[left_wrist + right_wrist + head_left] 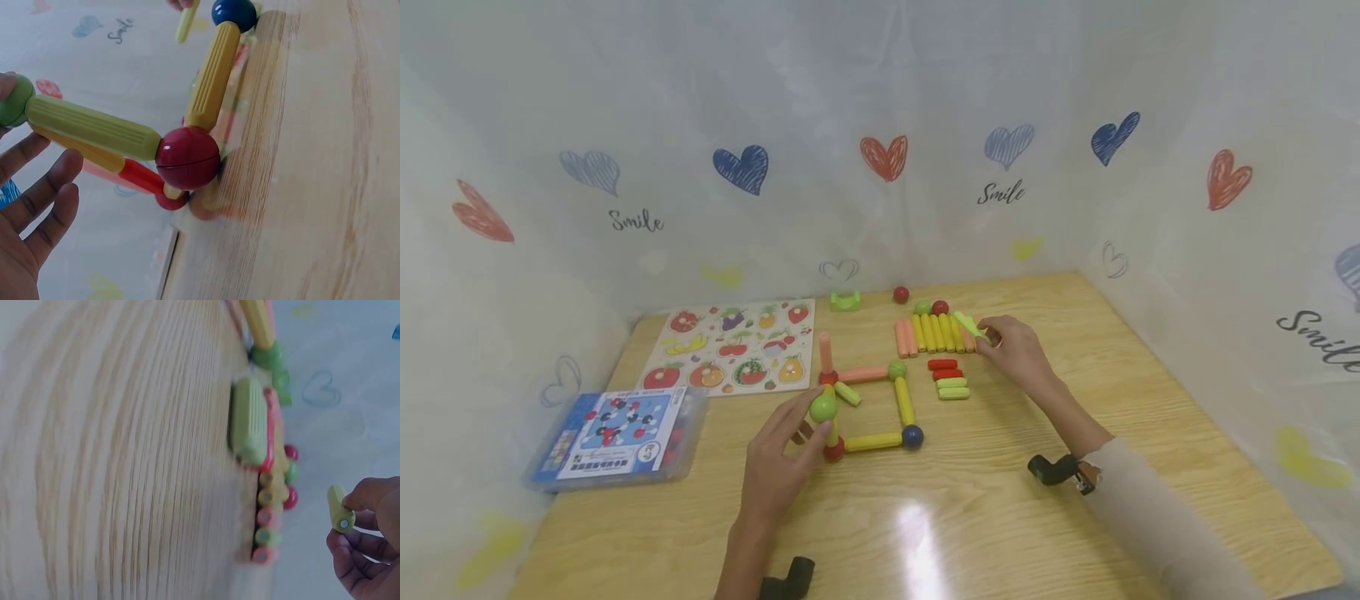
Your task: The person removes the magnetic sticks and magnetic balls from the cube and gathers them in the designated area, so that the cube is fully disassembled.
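Observation:
My left hand (pixel 778 462) holds a green ball (pixel 823 407) between thumb and fingers. In the left wrist view, the ball caps a light green rod (pixel 94 127) standing on a red ball (pixel 187 158). This joins a square frame of rods and balls, with a yellow rod (pixel 872 442) leading to a blue ball (pixel 912 437) and a green ball (pixel 897 370) at the far corner. A pink rod (pixel 826 354) stands upright at the far left corner. Over the row of rods, my right hand (pixel 1017 350) pinches a light green rod (pixel 339 509) by one end.
Yellow rods (pixel 936 333) and pink rods (pixel 906 339) lie in a row at the back. Short red rods (pixel 943 364) and green rods (pixel 952 393) lie before them. Loose balls (pixel 901 294) sit behind. At left are a fruit board (pixel 760 379) and a plastic case (pixel 688 433).

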`<action>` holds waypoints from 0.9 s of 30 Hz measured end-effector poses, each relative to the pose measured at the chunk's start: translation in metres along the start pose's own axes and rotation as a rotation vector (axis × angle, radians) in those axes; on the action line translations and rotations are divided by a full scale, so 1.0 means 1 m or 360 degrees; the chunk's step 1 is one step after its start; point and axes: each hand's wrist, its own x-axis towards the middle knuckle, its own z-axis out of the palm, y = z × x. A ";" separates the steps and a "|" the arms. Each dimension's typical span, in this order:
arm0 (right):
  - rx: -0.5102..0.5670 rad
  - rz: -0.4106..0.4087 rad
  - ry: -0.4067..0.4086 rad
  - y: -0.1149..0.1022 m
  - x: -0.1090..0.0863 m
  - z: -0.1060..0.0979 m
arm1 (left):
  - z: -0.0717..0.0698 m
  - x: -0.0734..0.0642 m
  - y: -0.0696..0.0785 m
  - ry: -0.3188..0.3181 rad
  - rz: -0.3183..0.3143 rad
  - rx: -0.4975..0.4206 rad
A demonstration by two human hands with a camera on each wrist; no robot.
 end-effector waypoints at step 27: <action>-0.0035 0.0165 -0.0097 0.041 0.002 0.012 | 0.000 0.000 -0.002 -0.0021 0.0002 0.0004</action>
